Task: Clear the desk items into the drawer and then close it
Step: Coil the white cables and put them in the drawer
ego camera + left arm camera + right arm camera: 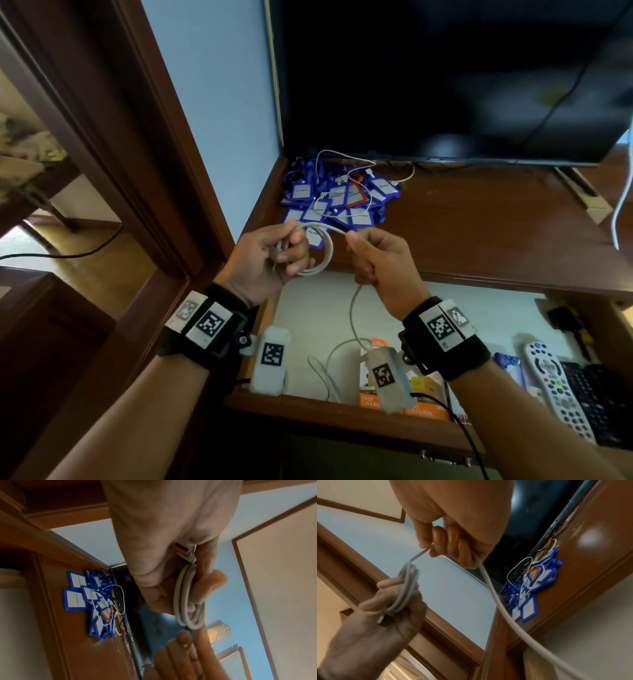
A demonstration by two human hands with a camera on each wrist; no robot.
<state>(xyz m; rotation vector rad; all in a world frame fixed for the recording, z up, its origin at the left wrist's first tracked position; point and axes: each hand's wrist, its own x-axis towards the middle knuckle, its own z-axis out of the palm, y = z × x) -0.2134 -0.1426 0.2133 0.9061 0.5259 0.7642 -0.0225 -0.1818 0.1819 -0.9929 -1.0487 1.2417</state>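
Observation:
My left hand (274,253) grips a coiled grey USB cable (322,253), its plug against the palm (184,551). My right hand (370,253) pinches the same cable a little to the right, and the loose end hangs down from that fist into the open drawer (318,308). Both hands hover above the desk's front edge. In the right wrist view the cable (489,582) runs out of my right fist, and the coil (404,588) sits in my left hand (388,601). A pile of blue name tags (339,202) with thin white cables lies on the desk's back left.
A dark TV (445,78) stands at the back of the wooden desk (479,233). In the drawer lie an orange charger box (424,394), a white remote (555,383), a black remote (589,394) and a black item (565,322). A wooden door frame (137,137) stands left.

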